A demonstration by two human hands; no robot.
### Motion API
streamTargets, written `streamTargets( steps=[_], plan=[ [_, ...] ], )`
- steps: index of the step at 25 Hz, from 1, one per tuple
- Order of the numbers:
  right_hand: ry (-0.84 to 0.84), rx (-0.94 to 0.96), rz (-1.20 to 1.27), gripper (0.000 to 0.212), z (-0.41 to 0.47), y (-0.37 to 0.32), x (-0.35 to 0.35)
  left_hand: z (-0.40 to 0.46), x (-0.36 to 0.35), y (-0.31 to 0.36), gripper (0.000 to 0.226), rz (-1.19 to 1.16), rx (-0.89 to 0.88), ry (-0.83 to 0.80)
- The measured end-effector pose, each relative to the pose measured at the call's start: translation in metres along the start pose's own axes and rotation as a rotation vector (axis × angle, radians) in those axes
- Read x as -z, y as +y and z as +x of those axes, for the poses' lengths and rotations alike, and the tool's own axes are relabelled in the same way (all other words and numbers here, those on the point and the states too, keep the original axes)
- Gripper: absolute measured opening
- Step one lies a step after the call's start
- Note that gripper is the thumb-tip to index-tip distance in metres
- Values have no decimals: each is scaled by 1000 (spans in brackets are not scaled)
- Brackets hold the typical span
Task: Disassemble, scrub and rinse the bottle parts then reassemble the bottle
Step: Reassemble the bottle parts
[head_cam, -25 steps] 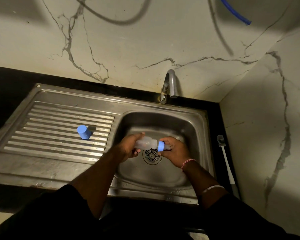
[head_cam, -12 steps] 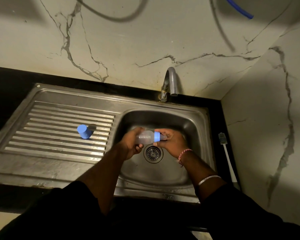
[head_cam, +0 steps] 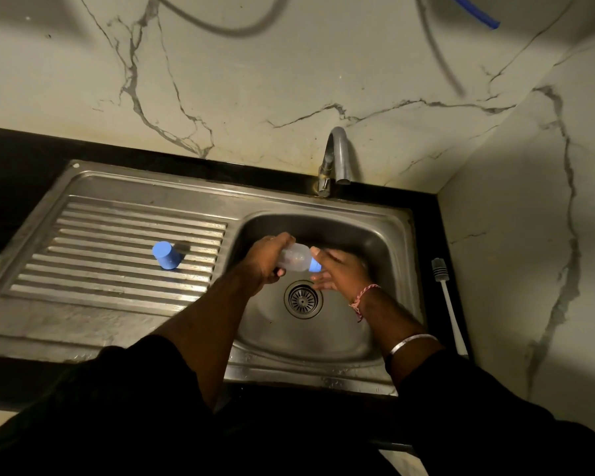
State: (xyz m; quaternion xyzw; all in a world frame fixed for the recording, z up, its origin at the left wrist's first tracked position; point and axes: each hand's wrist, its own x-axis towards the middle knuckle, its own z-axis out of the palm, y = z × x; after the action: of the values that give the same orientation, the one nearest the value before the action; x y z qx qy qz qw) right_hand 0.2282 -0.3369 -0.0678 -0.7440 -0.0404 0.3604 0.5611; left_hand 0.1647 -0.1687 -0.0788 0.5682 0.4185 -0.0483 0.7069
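- While I hold the bottle (head_cam: 294,258) on its side over the sink (head_cam: 397,231), my left hand (head_cam: 268,257) is wrapped around its clear body so it cannot slip.
- My right hand (head_cam: 340,271) is by the blue ring (head_cam: 315,266) at the bottle's neck. Its fingers look spread out and mostly straight, touching the ring and not squeezing it. I think I am letting go for a new grip, so I can turn the ring off.
- I keep the bottle above the drain (head_cam: 303,299) so any drips fall into the sink.
- The blue cap (head_cam: 166,255) is already off. It sits on the ribbed draining board (head_cam: 117,235), well away from my hands, so it stays dry and safe.
- The white brush (head_cam: 448,300) lies on the dark desk (head_cam: 426,214) just to the right of the sink, ready for scrubbing.
- The tap (head_cam: 335,156) is behind the sink, and I see no water coming out.
- A moment ago my right hand was curled tight around the blue ring. Now it has opened up. The bottle has also come up a bit, closer to the back of the sink. The cap and brush have not moved.
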Motion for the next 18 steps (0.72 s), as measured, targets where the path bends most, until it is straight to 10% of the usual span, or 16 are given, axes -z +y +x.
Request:
streamTargets(
  steps=[10, 18],
  plan=[
    [-14, 306, -253, 56, -6, -7, -5, 0, 16, 0, 35, -110, 141, 53],
    [-73, -104, -87, 56, -1, -27, 4, 2, 3, 7, 39, -94, -17, 41]
  ],
)
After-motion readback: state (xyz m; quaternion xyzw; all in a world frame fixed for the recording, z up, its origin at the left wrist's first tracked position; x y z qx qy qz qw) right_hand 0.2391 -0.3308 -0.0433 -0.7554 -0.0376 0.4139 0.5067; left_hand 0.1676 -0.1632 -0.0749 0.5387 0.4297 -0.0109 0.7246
